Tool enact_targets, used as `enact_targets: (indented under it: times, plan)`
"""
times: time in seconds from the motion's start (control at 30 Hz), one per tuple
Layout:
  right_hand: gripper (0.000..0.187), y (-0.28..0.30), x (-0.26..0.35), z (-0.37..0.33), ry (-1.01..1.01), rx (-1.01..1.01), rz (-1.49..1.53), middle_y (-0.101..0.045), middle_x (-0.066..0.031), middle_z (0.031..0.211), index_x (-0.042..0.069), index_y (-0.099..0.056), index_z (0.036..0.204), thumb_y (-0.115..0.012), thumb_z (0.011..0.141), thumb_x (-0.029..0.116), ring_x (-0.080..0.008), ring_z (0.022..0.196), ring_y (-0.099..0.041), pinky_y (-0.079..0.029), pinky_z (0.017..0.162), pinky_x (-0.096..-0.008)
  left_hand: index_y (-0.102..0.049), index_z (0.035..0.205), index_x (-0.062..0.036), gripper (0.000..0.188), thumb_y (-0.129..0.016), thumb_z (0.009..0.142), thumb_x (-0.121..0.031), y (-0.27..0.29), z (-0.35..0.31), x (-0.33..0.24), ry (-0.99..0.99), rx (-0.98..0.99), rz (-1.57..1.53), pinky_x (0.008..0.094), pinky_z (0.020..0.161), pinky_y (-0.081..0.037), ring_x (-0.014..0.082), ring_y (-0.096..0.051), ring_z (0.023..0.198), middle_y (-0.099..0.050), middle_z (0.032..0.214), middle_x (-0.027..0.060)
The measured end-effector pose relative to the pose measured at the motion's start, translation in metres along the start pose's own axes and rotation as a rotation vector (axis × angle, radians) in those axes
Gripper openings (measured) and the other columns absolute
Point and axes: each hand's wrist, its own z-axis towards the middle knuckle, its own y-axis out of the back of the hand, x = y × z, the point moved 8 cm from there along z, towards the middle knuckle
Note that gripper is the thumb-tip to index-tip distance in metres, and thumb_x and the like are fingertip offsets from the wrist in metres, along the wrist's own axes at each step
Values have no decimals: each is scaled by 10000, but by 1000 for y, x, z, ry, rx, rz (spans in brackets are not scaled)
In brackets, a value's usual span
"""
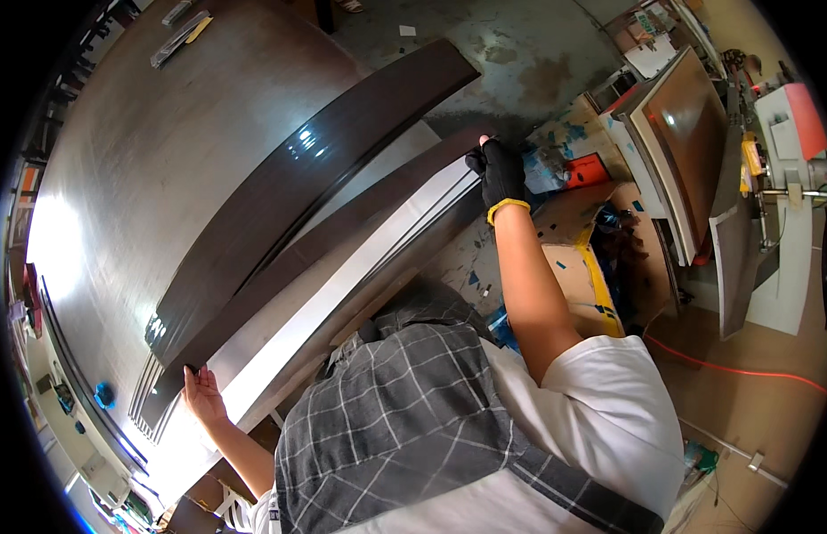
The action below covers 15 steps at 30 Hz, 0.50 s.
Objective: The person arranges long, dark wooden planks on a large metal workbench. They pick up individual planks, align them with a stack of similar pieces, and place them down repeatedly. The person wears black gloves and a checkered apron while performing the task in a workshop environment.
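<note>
A long dark brown strip [355,212] stretches diagonally in front of me, a hand at each end. My left hand [204,398], bare apart from something black at a fingertip, pinches the strip's near-left end. In a black glove with bare fingertips, my right hand [500,173] is closed on the far-right end. A long white band [342,276] runs along the strip's near side; whether it is part of the same piece I cannot tell. Just beyond lies a glossy dark brown panel [311,151], apparently on top of others, on the metal-topped table [164,151].
Flat tools [177,40] lie at the table's far left, and a small blue object [104,396] sits near its left edge. Right of me stand an open cardboard box [569,280] with dark scraps and leaning boards [689,133]. An orange cable [742,368] crosses the floor.
</note>
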Motion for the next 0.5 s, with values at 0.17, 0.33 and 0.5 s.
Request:
enact_targets:
  times: [0.17, 0.33, 0.5]
  plan:
    - [124, 8, 13, 23, 19, -56, -21, -574, -57, 723, 15, -562, 899, -587, 834, 118, -125, 558, -569, -498, 515, -225, -648, 867, -43, 137, -594, 890, -167, -18, -1, -10, -65, -11, 20, 247, 647, -539, 160, -660, 752, -671, 834, 70]
    - [167, 4, 20, 53, -78, 88, -3, -616, -105, 784, 6, -570, 946, -591, 844, 137, -184, 613, -624, -517, 538, -255, -632, 858, -31, 134, -587, 894, -152, -44, -10, -18, -119, -47, 1, 256, 667, -549, 176, -653, 746, -662, 834, 94]
    - [172, -11, 49, 105, -12, 179, -362, -616, -87, 695, 17, -614, 864, -617, 800, 176, -192, 640, -627, -494, 567, -294, -609, 820, -32, 121, -595, 887, -131, -74, -11, -17, -168, -92, -89, 267, 669, -553, 201, -655, 746, -657, 838, 112]
